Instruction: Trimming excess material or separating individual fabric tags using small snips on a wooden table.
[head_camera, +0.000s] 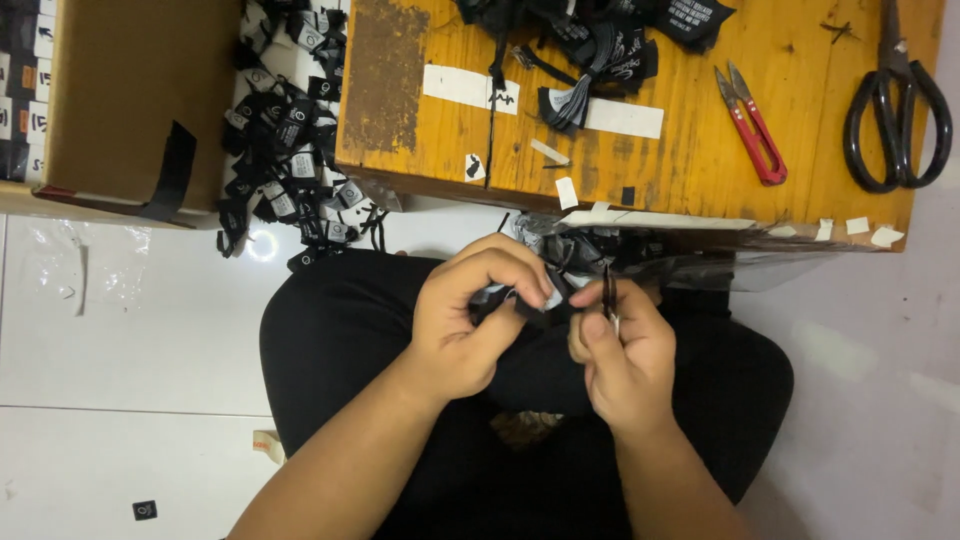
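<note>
My left hand (470, 315) and my right hand (620, 350) meet over my lap, both pinching a small black fabric label (540, 305) with a white patch. The left fingers curl over the label's left end. My right thumb and forefinger grip a thin dark strip (608, 290) that stands up from the label. A clear bag of more black labels (600, 250) lies just beyond my hands, at the edge of the low wooden table (700, 160).
On the table lie red thread snips (752, 125), large black scissors (898, 100), a bundle of black labels (600, 50) and white tape strips. A heap of black labels (290, 150) covers the white floor beside a cardboard box (120, 100).
</note>
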